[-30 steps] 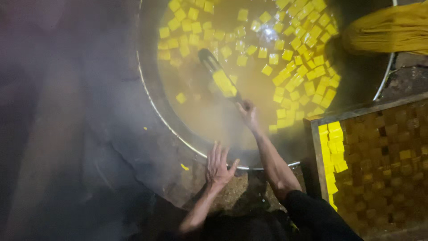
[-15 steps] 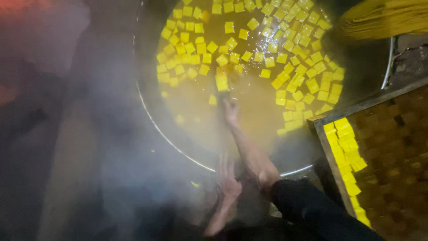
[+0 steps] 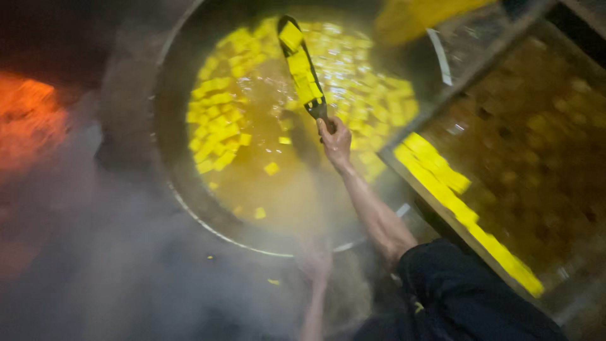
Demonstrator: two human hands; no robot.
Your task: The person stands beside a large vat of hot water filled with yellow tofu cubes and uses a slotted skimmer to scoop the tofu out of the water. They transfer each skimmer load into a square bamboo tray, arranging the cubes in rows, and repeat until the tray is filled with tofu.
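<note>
A big round metal pan [image 3: 165, 158] holds yellow-brown liquid with several yellow cubes [image 3: 214, 126] floating in it. My right hand [image 3: 334, 140] is shut on the handle of a long dark ladle [image 3: 303, 69], which is raised over the pan with a row of yellow cubes lying on it. My left hand [image 3: 315, 265] rests flat on the near rim of the pan, half hidden by steam.
A wooden tray [image 3: 536, 145] of brownish squares sits at the right, with a strip of yellow cubes [image 3: 454, 202] along its near edge. An orange glow [image 3: 28, 120] shows at the left. Thick steam covers the lower left.
The ladle has come up out of the liquid loaded with yellow cubes, and my right arm has stretched farther over the pan. The view has swung and tilted.
</note>
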